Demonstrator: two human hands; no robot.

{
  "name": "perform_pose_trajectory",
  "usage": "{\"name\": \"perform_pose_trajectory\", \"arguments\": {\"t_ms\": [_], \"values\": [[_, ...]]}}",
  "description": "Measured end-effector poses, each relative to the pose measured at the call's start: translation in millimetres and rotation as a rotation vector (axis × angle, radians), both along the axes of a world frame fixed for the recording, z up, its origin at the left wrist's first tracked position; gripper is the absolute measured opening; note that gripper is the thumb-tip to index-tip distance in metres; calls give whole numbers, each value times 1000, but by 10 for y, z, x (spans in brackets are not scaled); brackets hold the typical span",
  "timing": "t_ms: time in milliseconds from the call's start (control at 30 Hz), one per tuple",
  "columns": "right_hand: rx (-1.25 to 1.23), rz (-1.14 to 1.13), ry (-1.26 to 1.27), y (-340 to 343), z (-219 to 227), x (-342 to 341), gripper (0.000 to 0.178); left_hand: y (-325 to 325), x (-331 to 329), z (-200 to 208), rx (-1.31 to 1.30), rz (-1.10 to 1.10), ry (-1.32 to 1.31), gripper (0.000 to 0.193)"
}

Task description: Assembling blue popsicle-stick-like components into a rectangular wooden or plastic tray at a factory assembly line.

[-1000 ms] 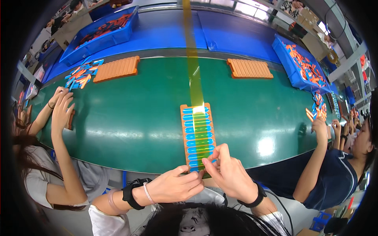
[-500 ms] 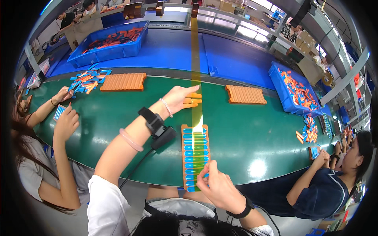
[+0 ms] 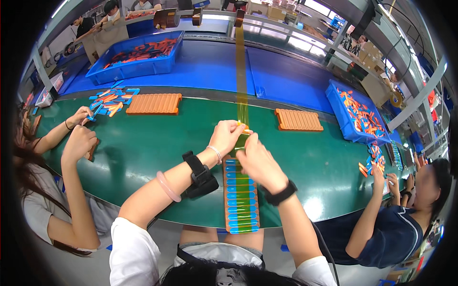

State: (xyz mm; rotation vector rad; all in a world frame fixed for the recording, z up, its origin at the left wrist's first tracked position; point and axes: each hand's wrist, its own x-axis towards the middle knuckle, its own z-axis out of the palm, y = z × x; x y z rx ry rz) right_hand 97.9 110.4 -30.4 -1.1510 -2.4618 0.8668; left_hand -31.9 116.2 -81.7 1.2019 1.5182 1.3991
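Under yellow tape (image 3: pixel 242 86), blue pieces (image 3: pixel 232 196) line a tray (image 3: pixel 225 200).

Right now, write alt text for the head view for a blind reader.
A person's left hand and right hand are close together at amber tape running over blue pieces in an orange tray on a green table.

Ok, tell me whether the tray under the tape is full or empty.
Full where visible: blue strips line the orange tray; the right hand hides part of it.
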Motion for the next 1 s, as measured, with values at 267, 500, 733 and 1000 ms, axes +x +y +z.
{"name": "perform_pose_trajectory", "arguments": {"t_ms": [267, 500, 733, 1000], "values": [[-135, -115, 312, 227, 28, 143, 27, -52, -68, 195, -72, -96, -362, 26], [111, 57, -7, -34, -67, 559, 49, -281, -619, 868, 405, -499, -532, 31], [207, 232, -487, -383, -178, 145, 87, -289, -856, 979, 367, -164, -151, 28], [309, 483, -437, -172, -1, 624, 100, -513, -721, 652, 19, -399, -354, 37]]}}
